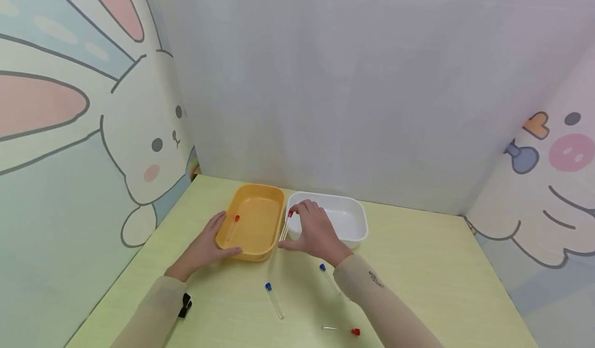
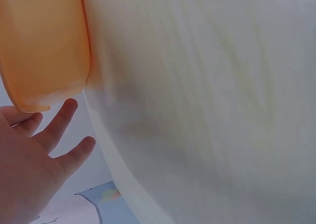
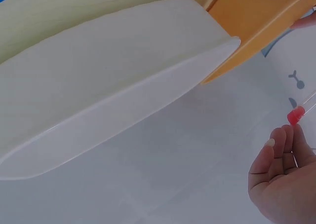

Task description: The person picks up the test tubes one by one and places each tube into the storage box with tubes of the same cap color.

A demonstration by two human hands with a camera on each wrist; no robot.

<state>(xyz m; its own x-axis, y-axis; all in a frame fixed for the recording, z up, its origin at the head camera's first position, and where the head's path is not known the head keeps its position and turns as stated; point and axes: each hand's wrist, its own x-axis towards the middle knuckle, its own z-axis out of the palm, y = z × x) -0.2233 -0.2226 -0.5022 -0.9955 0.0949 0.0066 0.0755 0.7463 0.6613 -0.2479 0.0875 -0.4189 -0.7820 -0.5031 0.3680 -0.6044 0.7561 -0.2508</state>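
My right hand (image 1: 316, 232) pinches a clear test tube with a red cap (image 1: 286, 226), fingers at the cap and thumb near the lower end. It hangs over the gap between the orange tray (image 1: 260, 219) and the white tray (image 1: 348, 219). In the right wrist view, its red cap (image 3: 296, 115) shows at the fingertips. At the orange tray's near left corner, my left hand (image 1: 204, 247) rests on the rim, thumb along the near edge. Its fingers (image 2: 58, 123) look straight and spread in the left wrist view. Another red-capped test tube (image 1: 233, 226) lies inside the orange tray.
Two blue-capped test tubes, one in front (image 1: 275, 301) and one by the right forearm (image 1: 330, 280), lie on the pale yellow table (image 1: 418, 265). A red-capped tube (image 1: 356, 331) is near the front. Behind the trays stands a pale curtain (image 1: 353, 105).
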